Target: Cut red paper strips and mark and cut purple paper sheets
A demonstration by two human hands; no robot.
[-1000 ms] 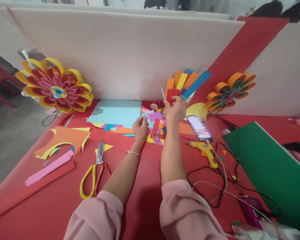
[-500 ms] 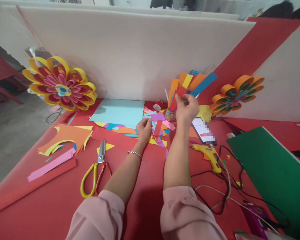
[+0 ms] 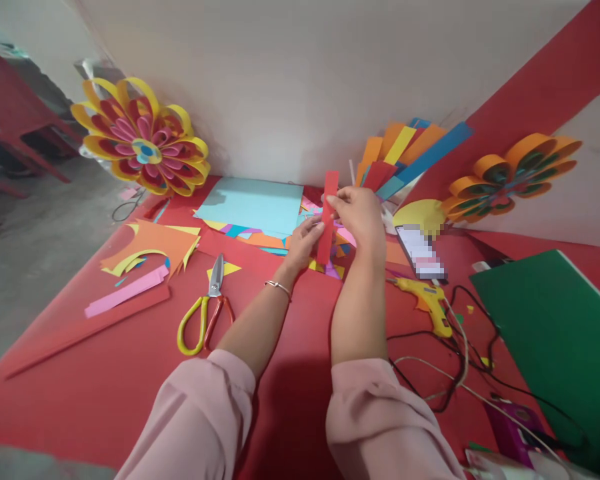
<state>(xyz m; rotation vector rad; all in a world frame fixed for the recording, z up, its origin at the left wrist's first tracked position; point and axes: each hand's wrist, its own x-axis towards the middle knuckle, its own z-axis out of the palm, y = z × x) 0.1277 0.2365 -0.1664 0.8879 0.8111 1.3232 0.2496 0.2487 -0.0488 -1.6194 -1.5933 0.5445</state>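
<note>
A red paper strip (image 3: 328, 230) stands upright between my two hands, above the pile of paper scraps. My right hand (image 3: 361, 215) pinches it near the middle from the right side. Lower down, the fingers of my left hand (image 3: 304, 243) are closed at the strip's left edge. Behind my right hand fans out a bundle of coloured paper strips (image 3: 403, 150), orange, yellow, red and blue. Its lower end is hidden by the hand. Under and around the held strip lie purple, pink and yellow paper scraps (image 3: 334, 268), partly covered by my hands.
Large scissors (image 3: 211, 303) lie left of my arms, near orange paper offcuts (image 3: 145, 243). On the right are a yellow glue gun (image 3: 425, 303) with tangled cords, a phone (image 3: 420, 250) and a green sheet (image 3: 555, 333). Paper flowers (image 3: 145, 150) lean against the white board (image 3: 280, 87).
My right hand has brought the red strip leftward and down from the bundle. My left hand has risen slightly to meet it. The view has tilted down and shifted left.
</note>
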